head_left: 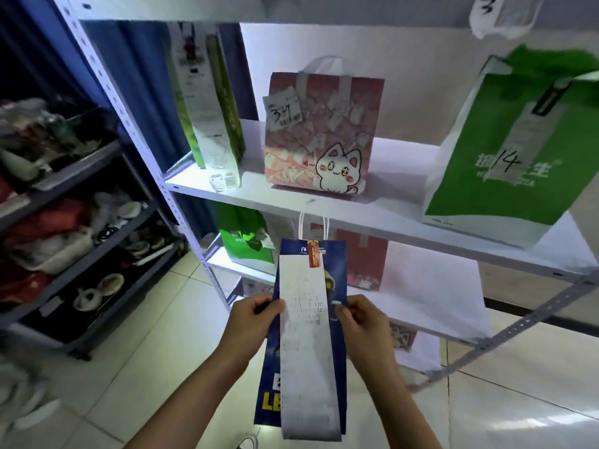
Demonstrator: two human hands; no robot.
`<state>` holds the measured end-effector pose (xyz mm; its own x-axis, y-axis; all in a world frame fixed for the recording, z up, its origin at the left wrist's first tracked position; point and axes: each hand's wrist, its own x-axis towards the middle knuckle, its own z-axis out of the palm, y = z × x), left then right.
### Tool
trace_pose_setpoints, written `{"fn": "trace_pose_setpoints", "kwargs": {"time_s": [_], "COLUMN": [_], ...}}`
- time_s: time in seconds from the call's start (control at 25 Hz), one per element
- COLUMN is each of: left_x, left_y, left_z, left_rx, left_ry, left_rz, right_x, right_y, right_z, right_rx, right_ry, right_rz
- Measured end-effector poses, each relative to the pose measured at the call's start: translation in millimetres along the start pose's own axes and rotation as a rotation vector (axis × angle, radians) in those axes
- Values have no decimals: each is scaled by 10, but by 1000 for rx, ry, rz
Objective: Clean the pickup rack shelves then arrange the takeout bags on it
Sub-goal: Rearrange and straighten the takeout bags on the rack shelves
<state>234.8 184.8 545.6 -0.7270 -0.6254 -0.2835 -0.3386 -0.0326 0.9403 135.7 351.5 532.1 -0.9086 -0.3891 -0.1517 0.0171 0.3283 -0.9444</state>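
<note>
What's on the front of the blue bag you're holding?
A long white receipt runs down the blue bag, fixed at the top by an orange sticker. It covers most of the print; only yellow letters at the lower left show.

head cam | forward-down | close on rack (356,205) | single view

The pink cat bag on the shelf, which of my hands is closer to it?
Left, narrowly. The pink cat bag stands above both hands. Your left hand grips the blue bag almost below it; your right hand pinches the opposite edge, further right.
</note>
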Motion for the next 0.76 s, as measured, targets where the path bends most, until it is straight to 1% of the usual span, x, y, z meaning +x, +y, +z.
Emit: {"fn": "trace_pose_setpoints", "kwargs": {"time_s": [0.12,0.28,0.48,0.6,0.76], "left_x": [72,242,608,860,1120], "left_y": [47,111,333,481,558], "left_z": [-417,-999,-1806,-2202,-2576], "left_rx": [-38,-67,-95,-123,-98], "left_ry": [51,107,177,175,194], "left_rz": [23,61,159,211,248], "right_x": [91,188,365,532,740], "right_y": [-282,-671,-1291,-1595,-1846], "right_z": [340,862,1578,1960,2307], "right_rx": [-1,-19,-16,24,93], "right_ry": [-38,-77,-127,-80,4], "right_rz": [-64,-96,-146,-183,-213]}}
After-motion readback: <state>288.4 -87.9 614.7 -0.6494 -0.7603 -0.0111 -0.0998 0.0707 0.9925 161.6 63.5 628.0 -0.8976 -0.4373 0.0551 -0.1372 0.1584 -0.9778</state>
